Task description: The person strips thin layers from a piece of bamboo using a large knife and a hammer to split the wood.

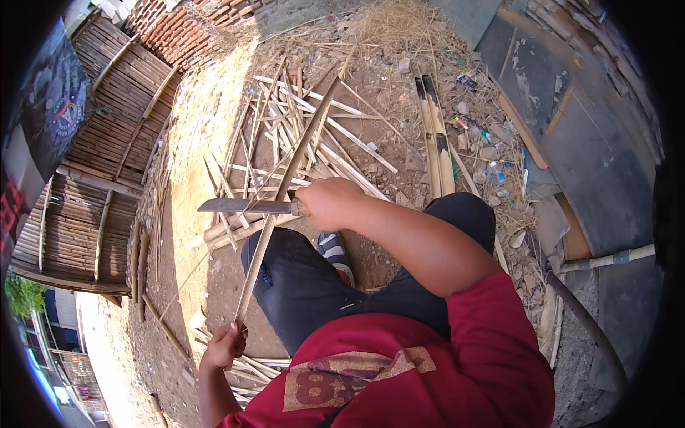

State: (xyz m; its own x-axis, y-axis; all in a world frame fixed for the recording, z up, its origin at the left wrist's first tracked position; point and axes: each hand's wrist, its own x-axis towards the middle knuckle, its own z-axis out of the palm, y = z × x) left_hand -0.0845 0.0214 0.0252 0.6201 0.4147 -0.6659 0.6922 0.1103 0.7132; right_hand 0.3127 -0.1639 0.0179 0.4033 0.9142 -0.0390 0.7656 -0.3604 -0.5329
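Observation:
My right hand [332, 204] is wrapped round the handle of a machete [239, 206], its dark blade pointing left. Down by my left side, my left hand [225, 345] grips the near end of a long bamboo strip [307, 135]. The strip slants up and away to the right, above my left knee. Blade and strip cross close to the machete's handle; how deep the edge sits in the bamboo cannot be made out. Beyond them, a loose pile of split bamboo strips [347, 161] covers the dirt.
More split strips [250, 371] lie beside my left hip. Two halved bamboo lengths [436, 135] rest on the ground at the right, near litter and a plastic bottle [497, 172]. Dark boards [571, 135] lean farther right. A bamboo-slat panel [118, 93] stands at the left, a brick wall [189, 32] behind.

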